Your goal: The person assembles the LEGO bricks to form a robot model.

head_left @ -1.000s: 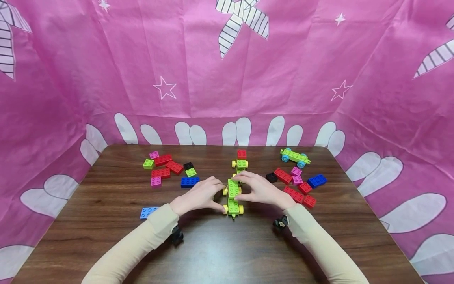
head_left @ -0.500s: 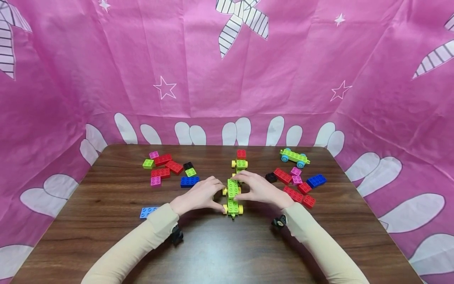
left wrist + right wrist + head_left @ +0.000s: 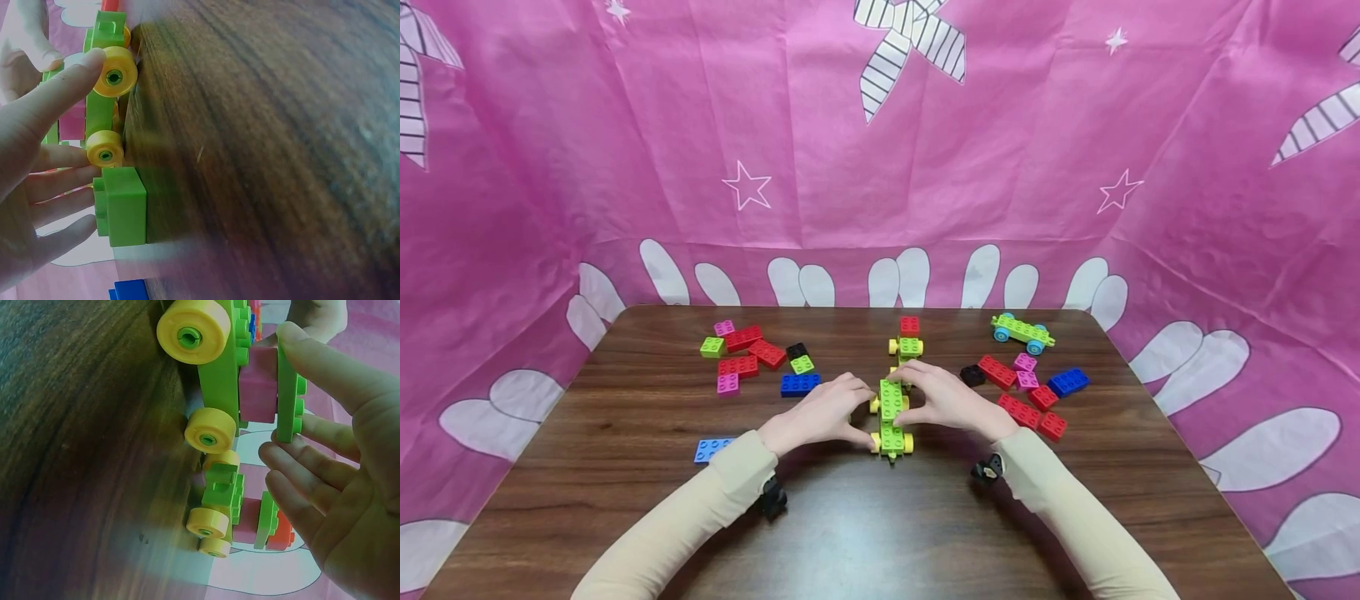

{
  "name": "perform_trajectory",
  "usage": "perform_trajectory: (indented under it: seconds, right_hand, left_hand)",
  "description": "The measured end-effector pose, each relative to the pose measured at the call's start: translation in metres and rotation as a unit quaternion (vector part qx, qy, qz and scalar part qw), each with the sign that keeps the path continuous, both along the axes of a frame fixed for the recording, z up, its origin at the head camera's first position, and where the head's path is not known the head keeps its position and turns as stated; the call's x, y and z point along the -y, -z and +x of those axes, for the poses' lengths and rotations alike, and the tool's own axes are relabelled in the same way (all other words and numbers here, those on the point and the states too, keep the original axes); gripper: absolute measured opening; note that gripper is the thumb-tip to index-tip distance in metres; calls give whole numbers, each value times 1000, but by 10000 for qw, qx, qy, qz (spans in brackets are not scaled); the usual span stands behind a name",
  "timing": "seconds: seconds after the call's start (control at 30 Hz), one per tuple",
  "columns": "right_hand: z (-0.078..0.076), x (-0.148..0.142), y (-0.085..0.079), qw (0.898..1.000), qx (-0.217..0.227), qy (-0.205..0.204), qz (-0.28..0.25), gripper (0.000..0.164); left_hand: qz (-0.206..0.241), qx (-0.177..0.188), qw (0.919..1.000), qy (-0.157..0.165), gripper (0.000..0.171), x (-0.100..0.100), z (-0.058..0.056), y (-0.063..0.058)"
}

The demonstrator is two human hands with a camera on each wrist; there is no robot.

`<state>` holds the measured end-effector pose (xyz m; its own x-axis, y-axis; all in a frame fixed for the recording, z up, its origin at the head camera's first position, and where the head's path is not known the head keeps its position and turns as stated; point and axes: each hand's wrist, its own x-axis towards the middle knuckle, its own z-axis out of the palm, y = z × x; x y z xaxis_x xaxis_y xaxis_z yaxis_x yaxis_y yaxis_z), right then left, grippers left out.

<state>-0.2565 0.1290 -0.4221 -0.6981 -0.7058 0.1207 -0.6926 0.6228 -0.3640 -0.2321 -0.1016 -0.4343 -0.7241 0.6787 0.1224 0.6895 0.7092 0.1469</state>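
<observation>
A lime-green toy wagon (image 3: 892, 442) with yellow wheels stands mid-table. On it sits a pink brick (image 3: 257, 384), with a lime-green plate (image 3: 891, 400) above. My left hand (image 3: 820, 412) holds the wagon's left side; in the left wrist view its thumb touches one yellow wheel (image 3: 115, 72) and its fingers reach the other. My right hand (image 3: 951, 402) pinches the plate's ends between thumb and fingers. Directly behind stands another yellow-wheeled wagon (image 3: 909, 347), topped by a red brick (image 3: 910, 325) and partly hidden by my right hand.
Several loose bricks lie left, including a dark blue brick (image 3: 800, 384) and a light blue brick (image 3: 711, 450) partly under my sleeve. Right are a red brick (image 3: 1018, 410), a blue brick (image 3: 1068, 382) and a blue-wheeled green wagon (image 3: 1022, 330). A green brick (image 3: 126, 206) stands beyond my left fingers.
Both hands keep their places on the wagon and plate. Only a very slight leftward shift of the whole head view shows.
</observation>
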Motion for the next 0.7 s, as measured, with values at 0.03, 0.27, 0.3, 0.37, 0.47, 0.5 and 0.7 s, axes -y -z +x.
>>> perform_trajectory:
  seconds: [0.03,0.27,0.3,0.37,0.47,0.5,0.7]
  right_hand:
    - [0,0,0,10000,-3,0,-5,59]
    - [0,-1,2,10000,38,31,-7,59]
    - [0,-1,2,10000,71,42,-23,60]
    - [0,-1,3,9999,139,80,-39,60]
    - [1,-1,4,9997,181,93,-109,61]
    - [1,-1,5,9997,172,78,-130,61]
    - [1,-3,5,9997,120,-79,-217,62]
  left_hand:
    - [4,-16,10000,8,77,0,0,0]
    - [37,10,10000,5,77,0,1,-1]
    - [38,23,10000,5,77,0,1,-1]
    - [36,40,10000,2,77,0,1,-1]
    - [0,54,10000,-19,77,-1,1,-1]
    - [-5,50,10000,-21,77,-1,1,-1]
    - [21,51,10000,-29,77,-1,1,0]
